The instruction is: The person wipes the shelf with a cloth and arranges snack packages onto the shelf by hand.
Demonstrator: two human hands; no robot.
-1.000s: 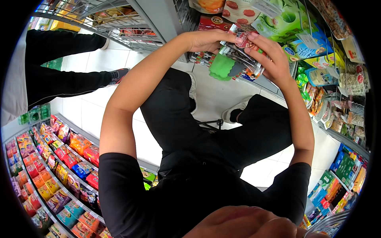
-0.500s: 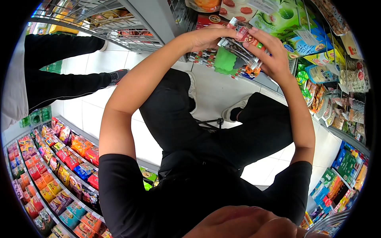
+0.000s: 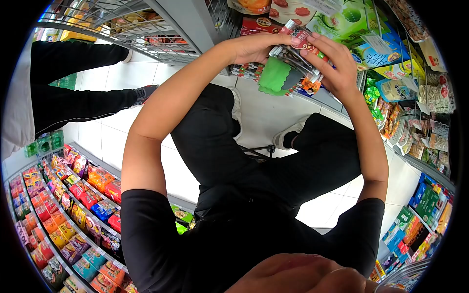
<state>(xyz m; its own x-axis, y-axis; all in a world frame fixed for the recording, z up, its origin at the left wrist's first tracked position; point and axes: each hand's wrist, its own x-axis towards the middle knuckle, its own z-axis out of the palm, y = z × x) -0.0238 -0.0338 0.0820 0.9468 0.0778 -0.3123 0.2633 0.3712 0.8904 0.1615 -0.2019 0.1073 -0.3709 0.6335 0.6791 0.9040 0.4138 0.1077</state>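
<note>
Between my two hands is a bundle of slim snack packets with a red label and silvery crimped ends. My left hand grips the near-left end, its thumb lying across the red packet. On the other side, my right hand has its fingers curved over the top and right of the bundle. Darker packets show below the red one, partly hidden by my fingers. A green scalloped card hangs just under the bundle, and an orange printed piece is beneath my right fingers.
Hanging bagged snacks fill the shelf ahead and to the right. A grey wire rack stands at upper left. Another person's legs are on the left. Shelves of colourful packets stand at lower left.
The bundle has turned slightly in my hands, with its underside packets spread more into view. The green card has swung a little left and shows more.
</note>
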